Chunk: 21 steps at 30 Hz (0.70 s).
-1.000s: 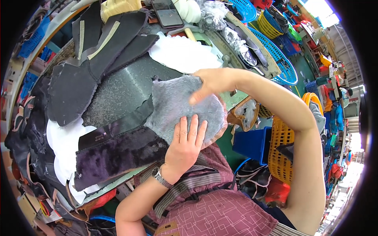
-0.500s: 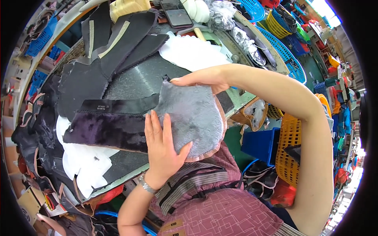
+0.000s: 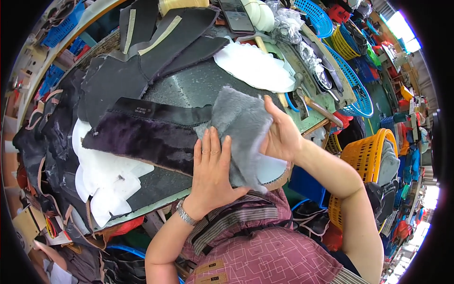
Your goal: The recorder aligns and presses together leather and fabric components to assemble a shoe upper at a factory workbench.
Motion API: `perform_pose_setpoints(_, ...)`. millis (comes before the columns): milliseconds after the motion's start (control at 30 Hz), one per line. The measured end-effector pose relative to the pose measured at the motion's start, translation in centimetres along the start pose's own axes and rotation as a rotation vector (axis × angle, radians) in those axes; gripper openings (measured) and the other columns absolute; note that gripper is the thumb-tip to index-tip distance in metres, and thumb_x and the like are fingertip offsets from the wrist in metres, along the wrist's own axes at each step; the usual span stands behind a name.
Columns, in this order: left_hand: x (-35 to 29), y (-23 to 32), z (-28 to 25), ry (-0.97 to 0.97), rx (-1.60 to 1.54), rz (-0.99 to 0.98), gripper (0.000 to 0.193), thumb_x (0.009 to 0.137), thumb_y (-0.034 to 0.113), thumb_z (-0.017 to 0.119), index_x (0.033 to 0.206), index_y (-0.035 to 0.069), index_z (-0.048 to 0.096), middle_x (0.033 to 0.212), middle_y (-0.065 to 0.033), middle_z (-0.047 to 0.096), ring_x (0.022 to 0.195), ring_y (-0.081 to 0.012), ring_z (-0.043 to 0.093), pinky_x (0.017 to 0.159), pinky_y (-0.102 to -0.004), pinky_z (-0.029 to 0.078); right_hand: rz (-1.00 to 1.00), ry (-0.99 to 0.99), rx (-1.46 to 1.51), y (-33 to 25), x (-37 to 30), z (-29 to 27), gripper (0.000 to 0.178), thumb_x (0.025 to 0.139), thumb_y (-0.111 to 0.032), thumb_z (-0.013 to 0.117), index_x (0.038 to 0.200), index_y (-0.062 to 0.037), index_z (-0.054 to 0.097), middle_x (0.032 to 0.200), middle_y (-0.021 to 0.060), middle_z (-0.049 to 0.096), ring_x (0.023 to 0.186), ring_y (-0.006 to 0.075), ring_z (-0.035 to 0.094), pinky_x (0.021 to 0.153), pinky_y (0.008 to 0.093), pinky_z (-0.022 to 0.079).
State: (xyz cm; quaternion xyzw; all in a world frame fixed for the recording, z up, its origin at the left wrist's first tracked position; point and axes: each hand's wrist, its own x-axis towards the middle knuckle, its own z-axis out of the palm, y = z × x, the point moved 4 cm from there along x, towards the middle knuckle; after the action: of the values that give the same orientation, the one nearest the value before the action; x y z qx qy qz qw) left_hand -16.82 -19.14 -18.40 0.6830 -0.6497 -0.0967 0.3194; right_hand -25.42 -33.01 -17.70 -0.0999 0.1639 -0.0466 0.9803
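A grey furry piece point(image 3: 239, 116) lies partly folded at the front right of the work surface, joined or laid against a dark purple-black fur strip point(image 3: 142, 137) with a smooth black band along its upper edge. My left hand point(image 3: 213, 163) rests flat on the grey fur near that junction, fingers stretched and thumb apart. At the raised right edge, my right hand point(image 3: 281, 135) grips the grey fur, thumb on top; its other fingers are partly hidden behind it. Beneath the lifted flap shows a pale smooth layer point(image 3: 273, 168) with a stitched tan rim.
Black cut pieces point(image 3: 113, 85) lie at the back left. White sheets sit at the back point(image 3: 255, 66) and front left point(image 3: 111, 175). A hammer point(image 3: 314, 106), a phone point(image 3: 236, 19) and plastic-wrapped items point(image 3: 286, 23) lie to the right. A yellow basket point(image 3: 369, 156) stands beside my right arm.
My right hand has come down from the grey piece's top corner to its right edge. The grey fur is now lifted and folded leftward, exposing the pale layer. My left hand stays on it.
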Motion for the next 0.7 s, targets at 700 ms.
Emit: perform_pose_setpoints(700,0.0,0.0,-0.1,0.180,-0.108,-0.030,0.087,0.070,0.046,0.071,0.131,-0.005,0.038,0.137,-0.0314,0.032,0.128,-0.0451,0.031,0.105,-0.0560,0.019,0.015,-0.354,-0.215,2.0,-2.3,-1.7,0.057,0.097,-0.045,0.030,0.140,-0.0069,0.031,0.142,0.0105,0.036,0.129,0.0235,0.036,0.108,0.0398,0.026)
